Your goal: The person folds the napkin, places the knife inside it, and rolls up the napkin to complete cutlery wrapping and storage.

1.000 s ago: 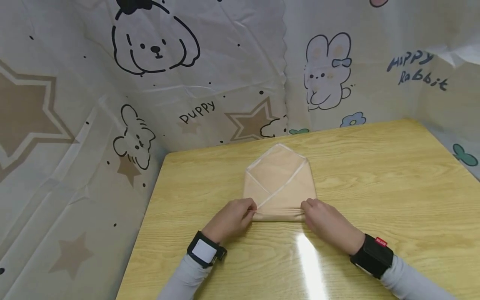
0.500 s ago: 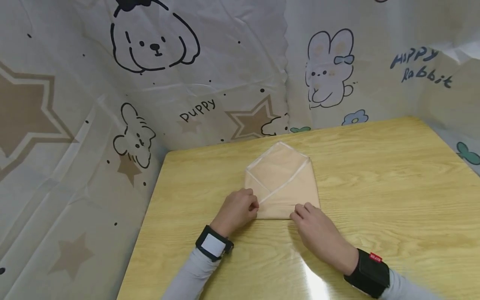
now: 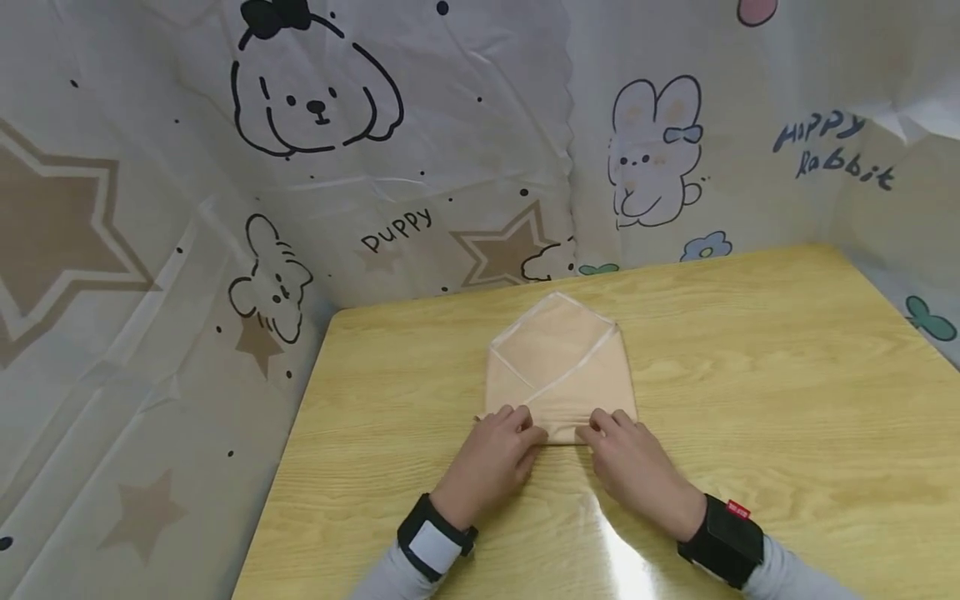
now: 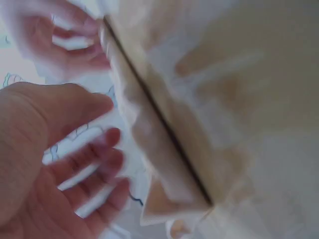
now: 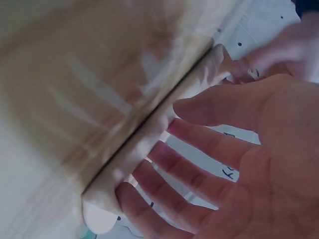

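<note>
A folded peach cloth (image 3: 558, 358) with white edging lies flat on the table, its far end pointed and its near edge creased and bunched. Over the near left part of it is my left hand (image 3: 491, 454); in the left wrist view its bent, blurred fingers (image 4: 113, 159) stand a little off the cloth (image 4: 144, 124). My right hand (image 3: 641, 467) is at the near right part. Its thumb and nearly straight fingers (image 5: 174, 162) touch the rolled-looking near edge of the cloth (image 5: 149, 129) in the right wrist view. A small cloth corner sticks out left of my left hand.
The wood-grain table (image 3: 750, 350) spreads around the cloth, with a bright light reflection near its front. A printed curtain (image 3: 480, 142) with cartoon animals and stars hangs behind it and along the left side. Black bands sit on both wrists.
Both hands pinched the cloth's near corners a second ago. My right hand then shifted inward along the near edge, and my left hand has since moved right, closer to it.
</note>
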A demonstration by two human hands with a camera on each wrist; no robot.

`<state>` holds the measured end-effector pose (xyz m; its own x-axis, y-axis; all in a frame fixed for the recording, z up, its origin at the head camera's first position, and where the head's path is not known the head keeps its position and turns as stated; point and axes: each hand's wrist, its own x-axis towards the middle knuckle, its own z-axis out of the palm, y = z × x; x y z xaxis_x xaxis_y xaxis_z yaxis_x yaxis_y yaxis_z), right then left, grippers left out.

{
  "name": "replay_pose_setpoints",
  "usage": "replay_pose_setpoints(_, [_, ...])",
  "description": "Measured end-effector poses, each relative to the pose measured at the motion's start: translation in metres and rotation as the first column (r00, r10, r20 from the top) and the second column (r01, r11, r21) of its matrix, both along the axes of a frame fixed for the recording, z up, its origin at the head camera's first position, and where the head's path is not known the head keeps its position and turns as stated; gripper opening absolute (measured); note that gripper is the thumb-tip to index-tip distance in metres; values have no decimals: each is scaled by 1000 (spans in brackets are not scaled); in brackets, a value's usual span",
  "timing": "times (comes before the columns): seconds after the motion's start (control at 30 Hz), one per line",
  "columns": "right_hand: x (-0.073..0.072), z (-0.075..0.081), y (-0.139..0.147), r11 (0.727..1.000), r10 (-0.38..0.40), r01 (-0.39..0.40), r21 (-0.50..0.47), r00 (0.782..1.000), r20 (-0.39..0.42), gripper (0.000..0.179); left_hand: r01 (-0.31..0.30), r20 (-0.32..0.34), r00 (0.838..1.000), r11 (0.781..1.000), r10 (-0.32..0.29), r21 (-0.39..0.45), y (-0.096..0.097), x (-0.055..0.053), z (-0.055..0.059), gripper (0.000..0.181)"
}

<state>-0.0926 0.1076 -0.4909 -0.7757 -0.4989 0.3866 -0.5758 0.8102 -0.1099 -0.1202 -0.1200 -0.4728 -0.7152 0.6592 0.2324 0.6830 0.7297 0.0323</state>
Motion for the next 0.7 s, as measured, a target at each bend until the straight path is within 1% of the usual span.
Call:
replay_pose_setpoints(0.07, [-2,0,-1,1000,-3,3,-16,1000,13,33,-30,17,999,999,30,-36,2,4,-4,22])
replay_pose_setpoints(0.17, [-5,1,-2,999,-14,15,-39,999,33,32,-91,24,995,993,93,-71,2,5,-8,29])
replay_pose_setpoints(0.23, [-7,1,-3,999,-19,21,-42,999,48,32,-118,29,992,990,121,-77,3,4,-10,27])
replay_pose_setpoints(0.3, [-9,2,-4,999,-20,22,-34,998,63,30,-133,34,990,988,136,-81,5,1,-11,24])
replay_pose_setpoints(0.37, [-12,3,-6,1000,-19,20,-14,998,67,27,-142,30,989,987,145,-80,8,-2,-10,17])
replay_pose_setpoints(0.43, [-15,3,-8,1000,-21,20,12,998,60,24,-135,26,990,988,137,-70,11,-6,-8,10])
replay_pose_setpoints(0.5, [-18,4,-10,999,-27,25,40,998,51,22,-106,22,994,993,108,-60,14,-10,-7,4])
replay_pose_setpoints(0.6, [-21,6,-12,997,-33,29,72,998,47,21,-41,18,999,997,42,-60,18,-15,-6,5])
replay_pose_setpoints(0.7, [-22,8,-13,995,-32,27,99,998,55,20,14,9,1000,997,-13,-74,21,-18,-4,7])
